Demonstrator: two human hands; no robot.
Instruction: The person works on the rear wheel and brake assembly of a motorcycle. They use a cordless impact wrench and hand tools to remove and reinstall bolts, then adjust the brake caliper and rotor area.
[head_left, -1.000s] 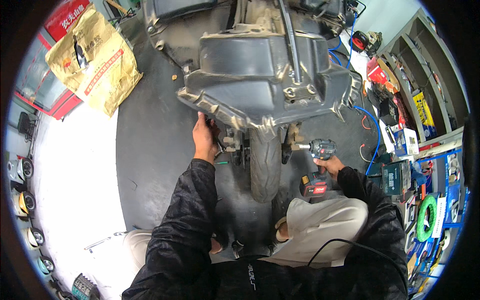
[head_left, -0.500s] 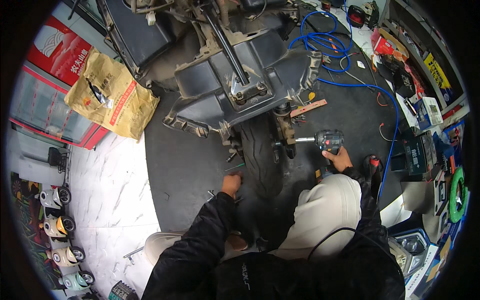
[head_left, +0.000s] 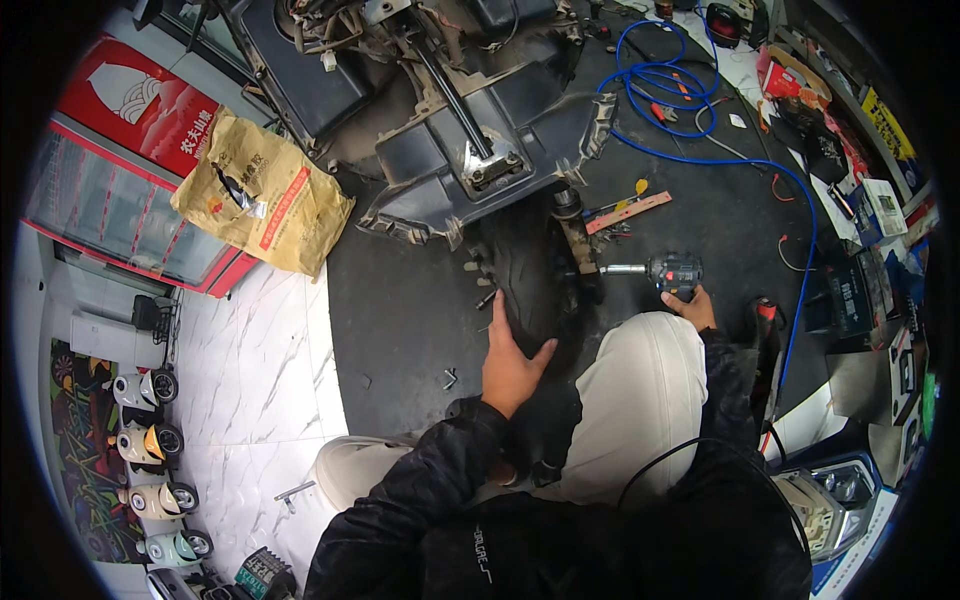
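Observation:
My right hand (head_left: 694,308) grips the handle of a black cordless impact wrench (head_left: 676,272), which lies level to the right of the wheel. Its long silver socket (head_left: 625,269) points left, with its tip a little short of the fork leg (head_left: 578,245). Against the lower left side of the black tyre (head_left: 530,270) is my left hand (head_left: 512,370), fingers stretched forward and thumb spread, with nothing visible in it. Beside its fingertips, small metal parts (head_left: 486,298) show at the wheel's left side. The wheel belongs to a scooter whose dark front panel (head_left: 440,150) is dusty and scuffed.
Small metal pieces (head_left: 450,378) lie on the dark mat. A blue hose (head_left: 700,155) coils at the right, beyond a reddish strip (head_left: 630,212). A yellow-brown paper sack (head_left: 265,195) stands left before a red display fridge (head_left: 120,200). Boxes (head_left: 850,290) crowd the right side.
My left hand has come up from the mat to the tyre and opened out. The impact wrench has backed off to the right, its socket now clear of the fork. The view has shifted slightly.

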